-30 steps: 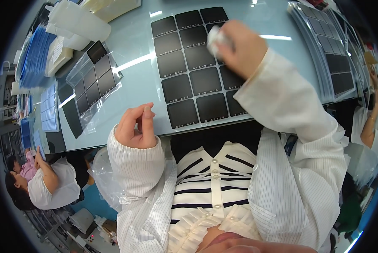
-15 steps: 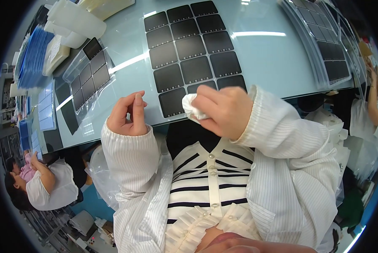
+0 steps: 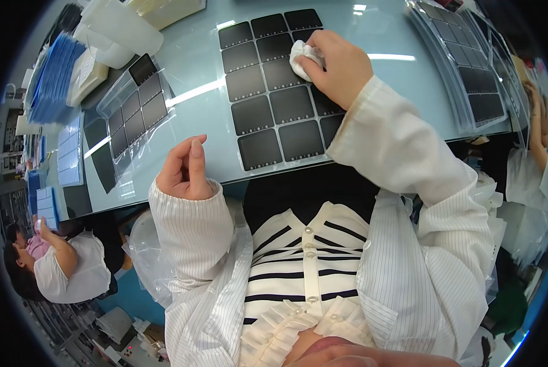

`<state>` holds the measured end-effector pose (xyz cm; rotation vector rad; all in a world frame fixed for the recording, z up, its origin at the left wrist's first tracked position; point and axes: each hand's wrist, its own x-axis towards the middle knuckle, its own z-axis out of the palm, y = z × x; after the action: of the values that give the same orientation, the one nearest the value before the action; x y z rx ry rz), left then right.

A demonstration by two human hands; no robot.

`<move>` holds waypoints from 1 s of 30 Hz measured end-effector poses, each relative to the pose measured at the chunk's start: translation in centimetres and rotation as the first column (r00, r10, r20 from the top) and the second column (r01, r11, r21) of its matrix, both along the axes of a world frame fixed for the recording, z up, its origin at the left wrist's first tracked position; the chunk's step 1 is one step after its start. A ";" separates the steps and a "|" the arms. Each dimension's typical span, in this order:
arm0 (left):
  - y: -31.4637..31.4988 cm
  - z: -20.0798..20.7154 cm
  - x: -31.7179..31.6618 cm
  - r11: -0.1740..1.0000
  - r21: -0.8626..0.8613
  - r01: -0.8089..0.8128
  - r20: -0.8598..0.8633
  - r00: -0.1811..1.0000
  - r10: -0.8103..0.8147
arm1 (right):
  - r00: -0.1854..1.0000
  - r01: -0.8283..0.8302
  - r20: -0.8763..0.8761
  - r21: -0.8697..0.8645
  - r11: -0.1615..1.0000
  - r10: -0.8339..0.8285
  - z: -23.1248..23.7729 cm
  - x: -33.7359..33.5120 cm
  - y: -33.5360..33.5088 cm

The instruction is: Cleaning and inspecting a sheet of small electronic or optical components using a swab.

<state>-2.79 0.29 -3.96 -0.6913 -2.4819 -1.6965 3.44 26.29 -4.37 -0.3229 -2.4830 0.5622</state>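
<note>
The right hand (image 3: 338, 64) holds a small white cloth (image 3: 303, 56). The fingers are curled around the cloth, so the grip is pinching it tight. The cloth is pressed down on a clear sheet of dark square panels (image 3: 274, 92). The sheet lies flat on the pale blue tabletop (image 3: 188, 67), right in front of the person. The cloth touches the far right part of the sheet, near its top corner. The squares sit in neat rows with thin gaps between them.

The left hand (image 3: 185, 171) is lifted up at the near edge of the tabletop. It holds nothing. Its fingers are bent loosely, and the thumb and first finger are close together but not pressed on anything. It is well apart from the sheet.

To the left lies a second sheet of dark squares (image 3: 136, 110) inside a clear bag. Past it is a stack of blue sheets (image 3: 54, 76). Some white trays (image 3: 118, 30) sit at the far left corner. On the right side is a pile of more dark panel sheets (image 3: 470, 67).

Another person in a white shirt (image 3: 60, 269) sits low on the left.
</note>
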 end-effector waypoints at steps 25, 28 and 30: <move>-0.5 -0.2 -0.7 0.993 -0.017 0.117 -0.028 0.993 -0.118 | 0.977 -0.211 0.046 0.073 0.975 0.209 -0.8 -2.1 -2.3; -0.3 -0.6 -1.0 0.988 0.030 0.153 -0.042 0.988 -0.152 | 0.865 -0.466 0.201 -0.017 0.885 0.460 0.8 1.9 -6.6; -0.4 0.1 -0.5 0.988 -0.011 0.154 -0.007 0.988 -0.154 | 0.898 -0.406 0.135 -0.115 0.906 0.419 1.2 2.3 -4.5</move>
<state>-3.34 -0.07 -3.85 -0.9106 -2.4926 -1.7266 5.77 21.77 -3.19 0.1460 -2.7011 0.8438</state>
